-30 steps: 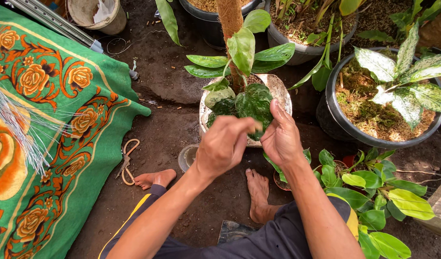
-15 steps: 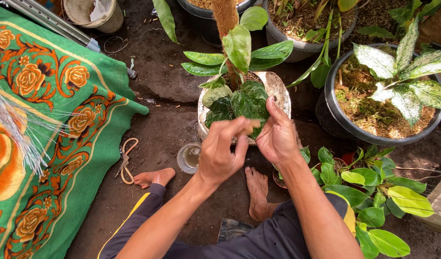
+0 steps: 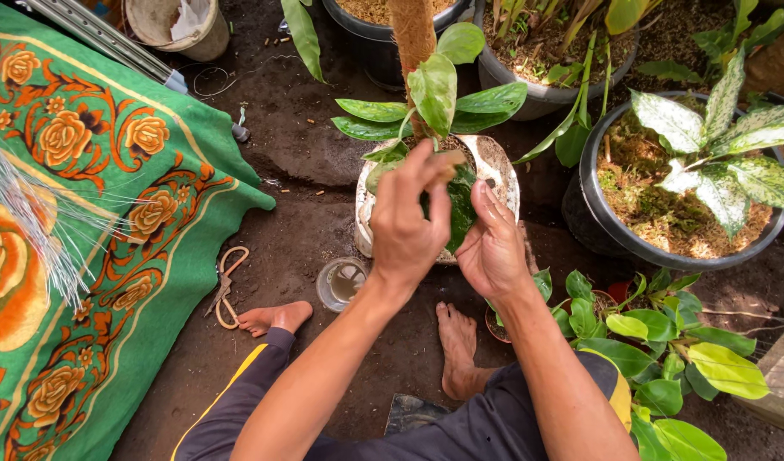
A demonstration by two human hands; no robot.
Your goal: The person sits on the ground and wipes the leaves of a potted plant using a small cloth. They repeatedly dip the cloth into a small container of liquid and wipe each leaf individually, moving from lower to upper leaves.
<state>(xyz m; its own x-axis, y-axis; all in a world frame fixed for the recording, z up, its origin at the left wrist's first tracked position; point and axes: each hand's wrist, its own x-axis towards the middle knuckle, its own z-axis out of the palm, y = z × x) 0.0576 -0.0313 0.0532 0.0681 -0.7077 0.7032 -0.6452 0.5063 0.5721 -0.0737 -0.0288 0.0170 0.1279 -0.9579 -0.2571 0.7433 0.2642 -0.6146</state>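
Note:
My left hand (image 3: 410,224) is raised over a white pot (image 3: 504,175) with a green-leaved plant (image 3: 434,98) on a brown fibre pole (image 3: 411,34). Its fingertips pinch together near the base of the stem; what they hold is hidden. My right hand (image 3: 492,246) rests beside it with fingers together, cupping a dark green leaf (image 3: 460,205) at the pot's near side. Both hands are over the pot's soil. My bare feet (image 3: 276,318) sit on the dirt below.
A green cloth with orange flowers (image 3: 93,213) covers the ground at left, thin wires (image 3: 33,222) lying on it. A small clear cup (image 3: 342,283) and scissors (image 3: 225,286) lie nearby. Black pots with plants (image 3: 682,196) stand right and behind; leafy plant (image 3: 665,358) near right.
My left hand has risen and moved up toward the stem, fingers pinching. My right hand stays at the pot's near side, and the view has shifted slightly.

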